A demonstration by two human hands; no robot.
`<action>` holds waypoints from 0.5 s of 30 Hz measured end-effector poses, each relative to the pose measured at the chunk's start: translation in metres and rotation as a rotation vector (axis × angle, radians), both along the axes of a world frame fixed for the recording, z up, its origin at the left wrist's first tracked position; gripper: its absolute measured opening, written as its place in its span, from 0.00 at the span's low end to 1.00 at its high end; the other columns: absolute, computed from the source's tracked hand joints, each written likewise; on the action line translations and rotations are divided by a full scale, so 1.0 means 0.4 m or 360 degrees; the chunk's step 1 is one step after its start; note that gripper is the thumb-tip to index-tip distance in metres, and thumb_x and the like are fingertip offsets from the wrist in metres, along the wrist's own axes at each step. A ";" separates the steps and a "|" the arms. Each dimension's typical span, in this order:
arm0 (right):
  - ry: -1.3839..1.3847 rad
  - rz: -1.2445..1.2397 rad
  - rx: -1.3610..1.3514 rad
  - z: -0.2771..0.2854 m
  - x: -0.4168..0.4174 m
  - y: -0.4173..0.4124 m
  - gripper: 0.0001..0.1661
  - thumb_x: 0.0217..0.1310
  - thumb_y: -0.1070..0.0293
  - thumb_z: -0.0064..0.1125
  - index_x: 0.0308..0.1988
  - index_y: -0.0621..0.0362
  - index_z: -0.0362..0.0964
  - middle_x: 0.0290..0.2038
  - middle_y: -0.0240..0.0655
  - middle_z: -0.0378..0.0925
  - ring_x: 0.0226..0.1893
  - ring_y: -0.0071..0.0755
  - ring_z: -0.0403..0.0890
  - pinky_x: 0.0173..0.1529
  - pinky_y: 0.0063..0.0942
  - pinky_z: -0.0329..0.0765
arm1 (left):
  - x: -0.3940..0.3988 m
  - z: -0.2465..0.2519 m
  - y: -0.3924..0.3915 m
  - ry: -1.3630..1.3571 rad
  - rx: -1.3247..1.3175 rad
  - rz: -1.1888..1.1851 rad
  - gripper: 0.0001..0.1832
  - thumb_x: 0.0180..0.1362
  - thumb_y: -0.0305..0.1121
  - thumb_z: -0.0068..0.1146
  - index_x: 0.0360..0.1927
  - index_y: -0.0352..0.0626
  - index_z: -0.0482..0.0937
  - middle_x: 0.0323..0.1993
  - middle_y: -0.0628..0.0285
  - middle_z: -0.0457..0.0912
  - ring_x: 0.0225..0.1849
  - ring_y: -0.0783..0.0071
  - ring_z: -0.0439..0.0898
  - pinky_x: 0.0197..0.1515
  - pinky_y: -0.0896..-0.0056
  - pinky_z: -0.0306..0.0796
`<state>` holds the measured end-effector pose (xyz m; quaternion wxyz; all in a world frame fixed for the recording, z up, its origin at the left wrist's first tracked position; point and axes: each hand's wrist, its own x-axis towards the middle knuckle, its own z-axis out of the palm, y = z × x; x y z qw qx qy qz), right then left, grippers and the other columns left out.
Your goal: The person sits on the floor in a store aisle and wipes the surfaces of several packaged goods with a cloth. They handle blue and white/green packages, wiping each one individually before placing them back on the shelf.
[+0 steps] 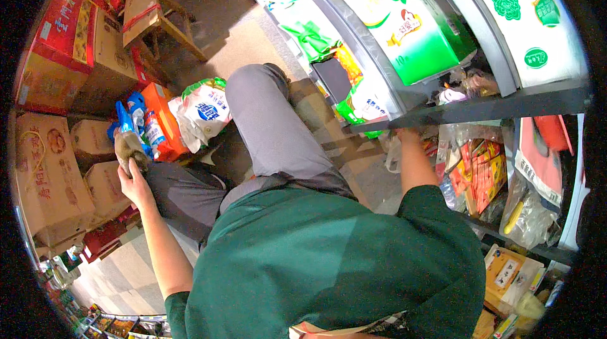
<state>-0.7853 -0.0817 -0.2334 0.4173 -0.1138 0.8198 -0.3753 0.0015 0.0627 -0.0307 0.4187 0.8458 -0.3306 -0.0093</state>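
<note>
My left hand (pixel 135 184) grips a brownish, soft-looking thing (pixel 129 149), perhaps a cloth, beside my bent knee. Just past it stand blue packets (pixel 135 113) and an orange box (pixel 163 123). A white plastic bag with blue print (pixel 206 110) lies between the orange box and my other leg. On the opposite side, my right arm reaches beneath a dark shelf edge (pixel 474 107); my right hand (pixel 407 136) is mostly hidden there, so its fingers and anything in them cannot be made out. A clear plastic bag (pixel 392 153) hangs close to it.
Cardboard cartons (pixel 52 173) and red gift boxes (pixel 61 26) are stacked along the left. A wooden stool (pixel 142 14) stands beyond them. Green and white tissue packs (pixel 403 21) fill the upper shelf at right. Below are red and yellow packets (pixel 479 173) and a pink package (pixel 540 163).
</note>
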 end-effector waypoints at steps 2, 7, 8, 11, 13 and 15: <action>-0.0005 -0.0009 0.0002 0.002 0.001 0.000 0.27 0.70 0.52 0.44 0.62 0.51 0.63 0.58 0.33 0.72 0.56 0.44 0.73 0.57 0.44 0.72 | 0.002 -0.001 0.001 -0.0005 0.0020 -0.0011 0.27 0.66 0.46 0.57 0.57 0.31 0.75 0.48 0.49 0.83 0.47 0.62 0.81 0.52 0.64 0.73; -0.0014 -0.0010 0.0013 0.003 0.003 0.005 0.27 0.69 0.52 0.45 0.63 0.50 0.63 0.58 0.33 0.71 0.56 0.44 0.73 0.57 0.45 0.72 | 0.014 -0.010 0.002 0.0016 0.0022 0.0017 0.27 0.66 0.47 0.57 0.57 0.32 0.75 0.48 0.48 0.83 0.47 0.60 0.82 0.53 0.63 0.73; -0.0015 -0.0013 0.0007 0.004 0.000 0.002 0.27 0.69 0.52 0.45 0.63 0.50 0.63 0.58 0.33 0.71 0.56 0.44 0.73 0.57 0.45 0.72 | 0.014 -0.014 0.002 -0.0028 0.0028 0.0027 0.27 0.66 0.47 0.57 0.57 0.32 0.75 0.48 0.48 0.83 0.47 0.60 0.82 0.53 0.63 0.73; -0.0013 -0.0009 -0.0005 0.013 -0.005 -0.017 0.27 0.69 0.51 0.45 0.63 0.50 0.62 0.58 0.33 0.71 0.56 0.44 0.73 0.57 0.46 0.72 | 0.014 -0.014 -0.004 -0.0104 0.0059 0.0028 0.27 0.66 0.47 0.57 0.57 0.33 0.75 0.47 0.48 0.83 0.47 0.59 0.82 0.53 0.62 0.73; -0.0017 -0.0005 -0.0015 0.023 -0.010 -0.036 0.27 0.69 0.51 0.46 0.63 0.50 0.62 0.58 0.33 0.71 0.55 0.44 0.73 0.57 0.46 0.72 | 0.003 0.000 -0.010 -0.0065 0.0090 0.0001 0.27 0.65 0.48 0.57 0.57 0.34 0.75 0.47 0.48 0.84 0.48 0.59 0.82 0.53 0.62 0.73; -0.0020 -0.0004 -0.0027 0.032 -0.018 -0.056 0.27 0.69 0.51 0.46 0.63 0.49 0.62 0.58 0.33 0.71 0.55 0.44 0.73 0.56 0.47 0.73 | -0.008 0.004 -0.012 -0.0057 0.0079 -0.0010 0.27 0.66 0.47 0.56 0.57 0.34 0.75 0.47 0.49 0.84 0.47 0.59 0.82 0.53 0.62 0.73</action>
